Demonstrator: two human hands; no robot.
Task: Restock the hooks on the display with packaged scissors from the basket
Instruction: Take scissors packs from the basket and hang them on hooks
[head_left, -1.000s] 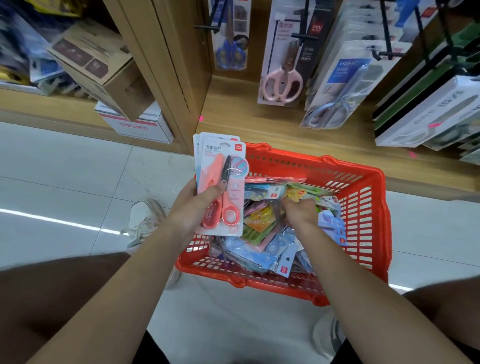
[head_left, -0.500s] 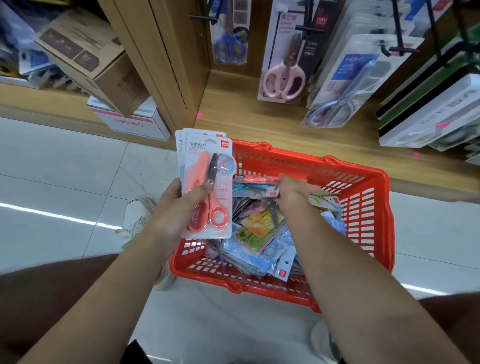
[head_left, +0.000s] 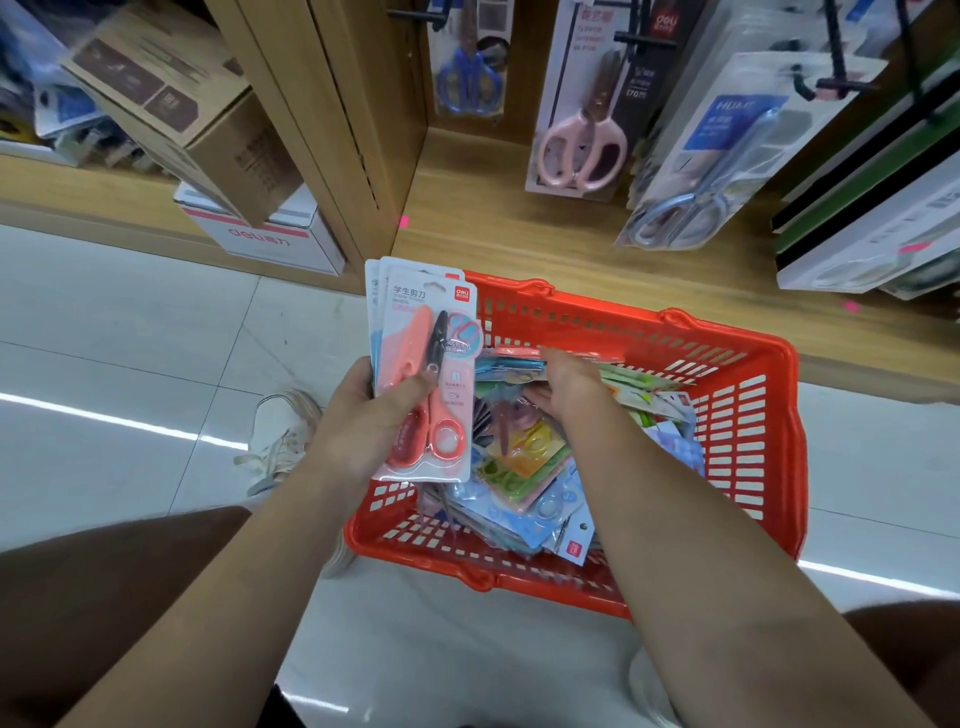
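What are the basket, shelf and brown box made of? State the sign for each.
Basket: red moulded plastic, slightly glossy, slotted walls. Shelf: wood or wood-look laminate, matte, visible grain. Brown box: likely cardboard, matte, folded edges.

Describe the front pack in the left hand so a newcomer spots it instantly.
Find the red basket on the floor. Above its left rim the left hand grips a fanned stack of packs. The front pack alone shows fully: pink card, coral scissors.

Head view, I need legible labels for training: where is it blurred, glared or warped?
Head view: the pink scissors pack in the left hand is sharp; the cardboard box upper left is smeared; light streaks glare on the floor tiles; the wooden upright leans, wide-angle.
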